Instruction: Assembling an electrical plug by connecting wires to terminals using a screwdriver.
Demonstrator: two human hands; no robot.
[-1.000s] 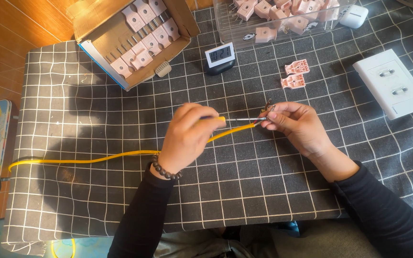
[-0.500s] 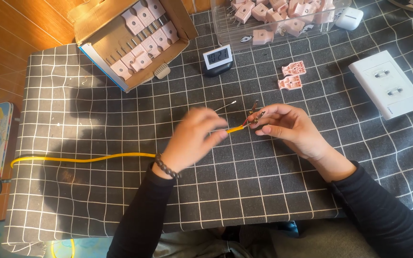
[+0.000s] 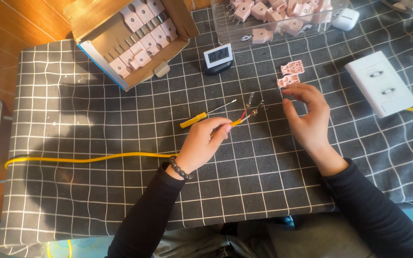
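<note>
A: Starting at the left, what's there?

B: A yellow cable [image 3: 87, 158] runs across the checked cloth on the surface [image 3: 96, 200], from the left edge towards the middle. Above it sits an open cardboard box [image 3: 130, 40] of pink plug parts.

A: And the left hand [image 3: 201, 148]?

B: Its grip is clamped on the cable's stripped end, where red and pale cores [image 3: 243, 116] fan out. A yellow-handled screwdriver [image 3: 206, 114] lies just beside the knuckles, and a small digital clock [image 3: 218, 57] stands further up.

A: The right hand [image 3: 307, 117]?

B: Empty, fingers apart, hovering near two pink plug pieces [image 3: 290, 74] and close to some small metal pins [image 3: 256, 104] lying by the bare cores. Further right a white socket block [image 3: 381, 83] rests on the cloth; a clear tray [image 3: 283, 16] of more pink parts sits at the top.

A: How should this bit be handled?

B: I'd judge the cable wants holding close behind the cores so they stay spread and steady, and the little pins look easy to scatter, so pick them one at a time with fingertips
</note>
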